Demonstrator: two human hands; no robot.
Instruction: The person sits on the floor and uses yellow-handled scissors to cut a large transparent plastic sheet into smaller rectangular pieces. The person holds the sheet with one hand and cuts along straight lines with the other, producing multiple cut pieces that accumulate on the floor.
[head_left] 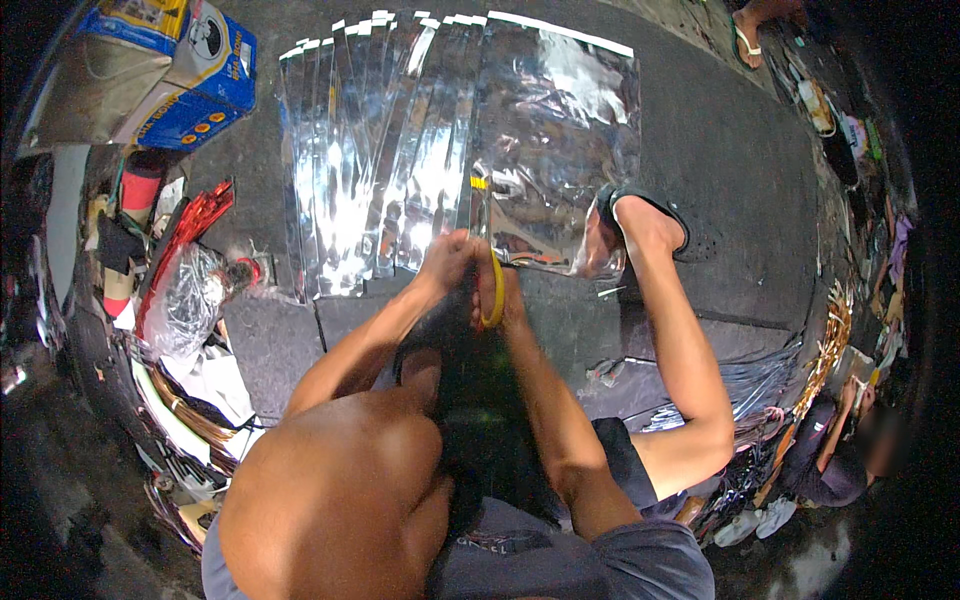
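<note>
Silvery plastic film lies spread on the dark floor ahead of me: a fan of overlapping shiny sheets [335, 190] on the left and a wide sheet [560, 150] with a white top edge on the right. My left hand [448, 264] is closed at the near edge of the overlapping sheets; what its fingers pinch is hidden. Right beside it, my right hand [490, 296] is closed around a tool with a yellow curved handle [497, 290], whose working end I cannot make out. A small yellow piece [479, 183] shows farther up, between the sheets.
My foot in a black clog [668, 222] touches the wide sheet's right side. A blue and yellow box [205, 80] stands at far left, above red foil strips [200, 215] and clear plastic [185, 300]. Dark strips [740, 385] lie at right. Another person [830, 450] sits at far right.
</note>
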